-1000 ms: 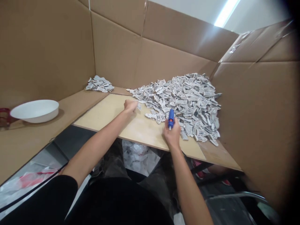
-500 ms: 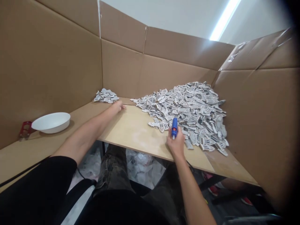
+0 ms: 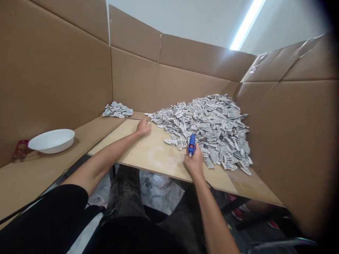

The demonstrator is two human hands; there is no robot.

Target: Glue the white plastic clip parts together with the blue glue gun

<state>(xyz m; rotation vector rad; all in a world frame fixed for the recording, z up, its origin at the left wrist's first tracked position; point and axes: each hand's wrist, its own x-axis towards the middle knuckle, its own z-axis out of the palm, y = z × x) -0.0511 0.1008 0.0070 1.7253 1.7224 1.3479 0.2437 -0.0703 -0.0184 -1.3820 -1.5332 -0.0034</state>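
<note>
My right hand (image 3: 195,163) is wrapped around a blue hot glue gun (image 3: 192,144), with a pale glue stick end poking out toward me. It is held over the front of a big heap of grey, flat, slotted pieces (image 3: 209,120) with pointed ends. My left hand (image 3: 143,127) hovers over the far part of the wooden board (image 3: 156,155), near the heap's left tip. Its fingers are loosely bent and apart, and I see nothing in them. A smaller pile of similar grey pieces (image 3: 118,109) lies in the back left corner.
Cardboard walls (image 3: 137,79) close off the back and both sides. On the left a white bowl (image 3: 51,141) stands beside a red-handled object (image 3: 20,150). Under the board's front edge are clear plastic bags (image 3: 161,192). Another person's red shoes (image 3: 238,213) show below right.
My left hand has moved right, away from the small pile toward the large heap. My right hand keeps the glue gun in about the same place; the view has shifted slightly.
</note>
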